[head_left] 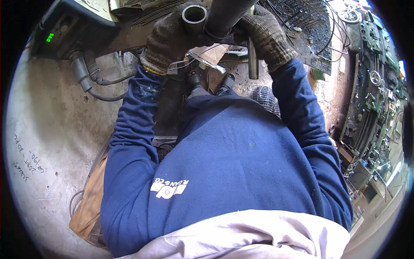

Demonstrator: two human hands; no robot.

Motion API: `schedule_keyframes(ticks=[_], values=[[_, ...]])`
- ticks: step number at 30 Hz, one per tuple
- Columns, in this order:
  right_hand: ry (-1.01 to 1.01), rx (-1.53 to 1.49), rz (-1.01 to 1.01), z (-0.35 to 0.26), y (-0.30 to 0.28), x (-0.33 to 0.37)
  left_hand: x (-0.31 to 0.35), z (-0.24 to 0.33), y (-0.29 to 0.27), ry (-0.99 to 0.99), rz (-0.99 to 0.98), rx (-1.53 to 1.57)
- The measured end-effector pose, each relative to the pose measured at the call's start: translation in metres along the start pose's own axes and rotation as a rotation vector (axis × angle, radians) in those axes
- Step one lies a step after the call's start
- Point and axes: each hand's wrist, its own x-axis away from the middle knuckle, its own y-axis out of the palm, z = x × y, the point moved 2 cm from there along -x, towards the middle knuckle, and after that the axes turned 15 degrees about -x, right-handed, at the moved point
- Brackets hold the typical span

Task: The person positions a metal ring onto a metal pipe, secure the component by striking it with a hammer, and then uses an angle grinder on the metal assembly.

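Note:
My left hand (167,39), in a grey-brown knit glove, is closed around the side of a welded metal tube frame, next to a short open-ended tube (194,15). My right hand (266,35), gloved alike, grips the frame's other side. A thick dark pipe (227,16) rises between the two hands and runs out of the top of the view. Beneath the right hand a narrower metal tube (253,60) points down toward me. The gloves and the pipe hide most of my fingertips and the joints of the frame.
A box-shaped machine (64,32) with a green display and thick plugged cables (81,72) stands at left. Thin rods and dark scraps lie on the workbench (302,32). Below are a wire coil (264,98) and my shoes (227,82). Metal stock (373,82) lines the right side.

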Motion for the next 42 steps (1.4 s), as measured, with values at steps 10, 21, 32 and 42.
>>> schedule_keyframes(ticks=[10, 21, 32, 42], values=[[-0.085, 0.218, -0.111, -0.007, -0.004, -0.005, 0.0, 0.005, 0.002, -0.003, 0.005, -0.12], [0.018, 0.012, 0.001, -0.003, 0.005, -0.003, 0.004, -0.001, 0.008, 0.011, 0.072, -0.103], [-0.037, -0.077, 0.11, 0.022, -0.017, -0.001, 0.002, 0.001, 0.008, -0.02, 0.036, -0.152], [-0.429, 0.832, -0.068, 0.001, -0.068, 0.113, -0.002, 0.007, 0.004, -0.042, 0.038, 0.005]])
